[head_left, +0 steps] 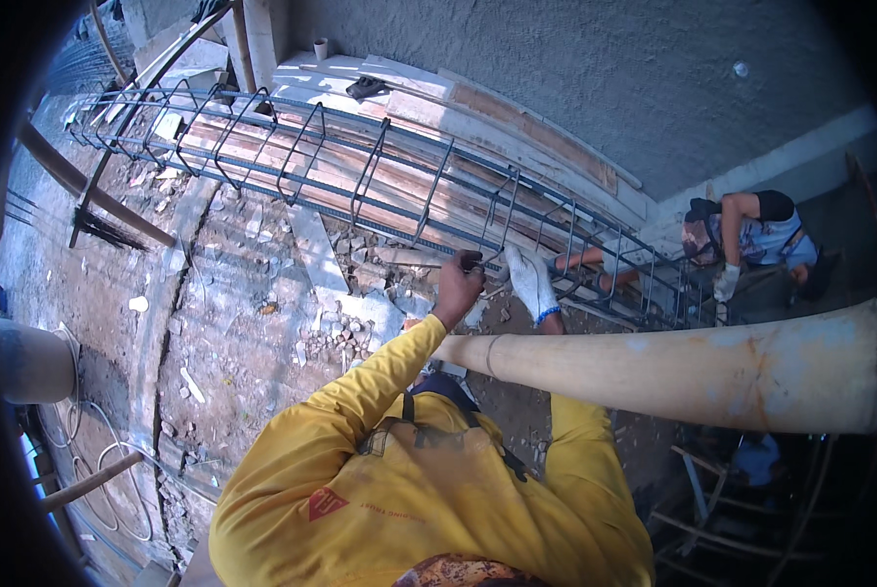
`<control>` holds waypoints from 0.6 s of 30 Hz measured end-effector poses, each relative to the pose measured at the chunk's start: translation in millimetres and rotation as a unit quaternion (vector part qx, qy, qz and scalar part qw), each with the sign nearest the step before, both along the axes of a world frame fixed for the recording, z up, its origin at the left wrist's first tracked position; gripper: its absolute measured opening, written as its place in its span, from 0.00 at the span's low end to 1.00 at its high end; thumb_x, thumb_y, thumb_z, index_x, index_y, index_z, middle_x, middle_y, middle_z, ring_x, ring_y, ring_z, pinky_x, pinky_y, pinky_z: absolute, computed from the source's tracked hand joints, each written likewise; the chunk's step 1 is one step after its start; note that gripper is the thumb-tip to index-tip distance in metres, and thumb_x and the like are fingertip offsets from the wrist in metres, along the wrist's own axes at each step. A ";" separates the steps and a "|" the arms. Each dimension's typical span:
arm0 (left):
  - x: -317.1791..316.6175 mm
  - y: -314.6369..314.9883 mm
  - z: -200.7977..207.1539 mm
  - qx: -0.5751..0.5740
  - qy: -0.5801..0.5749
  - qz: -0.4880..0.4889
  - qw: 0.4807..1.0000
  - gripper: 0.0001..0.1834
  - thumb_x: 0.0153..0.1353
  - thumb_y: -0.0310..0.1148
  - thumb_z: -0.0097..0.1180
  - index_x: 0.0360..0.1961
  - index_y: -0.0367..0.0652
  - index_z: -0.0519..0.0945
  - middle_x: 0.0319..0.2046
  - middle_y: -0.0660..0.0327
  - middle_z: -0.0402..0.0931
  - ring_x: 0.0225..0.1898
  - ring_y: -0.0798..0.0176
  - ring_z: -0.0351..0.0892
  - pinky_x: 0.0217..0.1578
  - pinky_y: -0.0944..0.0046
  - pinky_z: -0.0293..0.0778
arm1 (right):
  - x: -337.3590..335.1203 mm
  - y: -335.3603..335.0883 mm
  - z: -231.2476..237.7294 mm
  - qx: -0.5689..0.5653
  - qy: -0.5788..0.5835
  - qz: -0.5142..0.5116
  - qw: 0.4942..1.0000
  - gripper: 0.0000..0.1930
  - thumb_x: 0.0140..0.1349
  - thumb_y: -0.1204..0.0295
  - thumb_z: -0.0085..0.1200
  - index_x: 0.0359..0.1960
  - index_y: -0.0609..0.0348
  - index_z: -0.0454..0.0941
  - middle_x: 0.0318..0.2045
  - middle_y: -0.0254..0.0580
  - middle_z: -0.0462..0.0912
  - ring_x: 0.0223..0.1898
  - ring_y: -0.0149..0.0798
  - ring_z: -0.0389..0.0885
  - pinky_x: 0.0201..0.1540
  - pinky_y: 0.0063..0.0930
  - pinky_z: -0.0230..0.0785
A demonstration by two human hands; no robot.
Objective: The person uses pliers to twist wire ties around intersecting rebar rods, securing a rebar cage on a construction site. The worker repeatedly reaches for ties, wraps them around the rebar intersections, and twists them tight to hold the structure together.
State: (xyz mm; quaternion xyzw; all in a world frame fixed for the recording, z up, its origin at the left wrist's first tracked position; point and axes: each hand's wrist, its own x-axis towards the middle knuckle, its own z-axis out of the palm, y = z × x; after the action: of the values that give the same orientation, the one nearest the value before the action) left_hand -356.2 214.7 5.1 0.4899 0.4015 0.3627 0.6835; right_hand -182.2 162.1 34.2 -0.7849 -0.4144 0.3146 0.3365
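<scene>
- One long, dark steel-bar cage (435, 189) spans 10 to 3 o'clock.
- Two hands at its lower edge: bare left hand (461, 284), fingers curled; white-gloved right hand (529, 281), fingers partly hidden; any grip, I cannot tell.
- One yellow fabric shirt (428, 489), 6 o'clock: one red diamond emblem (327, 504), small red lettering (392, 514).

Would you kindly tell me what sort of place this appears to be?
It looks like a construction site: there is a long, dark steel rebar cage, flat brown and pale wooden boards lie near it, and loose grey rubble is scattered on the brown dirt ground.
</scene>
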 end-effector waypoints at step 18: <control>41.2 2.6 -29.6 0.311 0.164 0.038 0.935 0.11 0.64 0.36 0.63 0.38 0.38 0.88 0.34 0.41 0.85 0.37 0.35 0.85 0.38 0.42 0.79 | 19.5 16.2 12.8 0.036 -0.208 0.100 0.972 0.24 0.76 0.53 0.49 0.42 0.63 0.87 0.39 0.61 0.88 0.45 0.65 0.87 0.47 0.53 0.76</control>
State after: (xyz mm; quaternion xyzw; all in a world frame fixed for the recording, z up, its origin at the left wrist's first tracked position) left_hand -315.0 217.2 -24.5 0.7148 0.3936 0.4102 0.4074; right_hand -162.7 178.3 47.1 -0.7751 -0.5628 0.1612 0.2377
